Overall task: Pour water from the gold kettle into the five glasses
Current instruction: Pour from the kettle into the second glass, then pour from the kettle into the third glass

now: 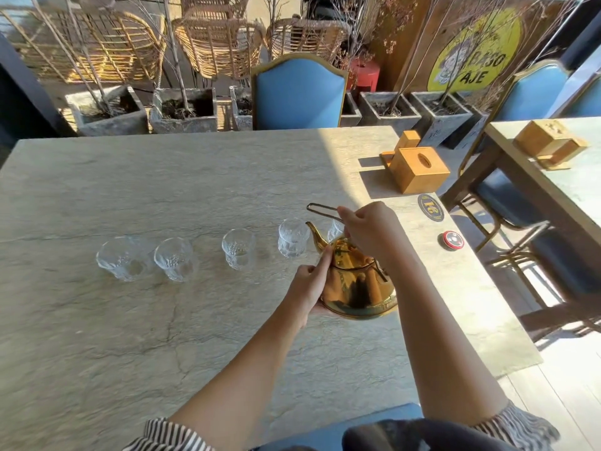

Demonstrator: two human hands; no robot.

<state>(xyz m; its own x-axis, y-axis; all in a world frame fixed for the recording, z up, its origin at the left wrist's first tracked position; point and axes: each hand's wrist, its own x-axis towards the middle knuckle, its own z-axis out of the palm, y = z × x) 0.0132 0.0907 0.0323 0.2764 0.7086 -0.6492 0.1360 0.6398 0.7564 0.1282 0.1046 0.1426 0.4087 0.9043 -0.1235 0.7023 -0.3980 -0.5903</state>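
The gold kettle (357,284) was tipped forward over the stone table (130,320), near its right side, spout aimed at the row of glasses. The right hand (370,232) was closed around the kettle's wire handle (320,209), which stuck out up and to the left. The left hand (309,288) cupped the kettle's left side and underside, one finger stretched up against the lid. Five clear glasses stood in a line across the table: the far-left glass (122,258), the second glass (175,258) just beside it, the middle glass (239,252), the fourth glass (292,237) right at the spout, and the fifth glass (335,229) mostly hidden behind the right hand. Whether water was running, could not tell. A wooden tissue box (418,169) sat in the sun at the far right corner.
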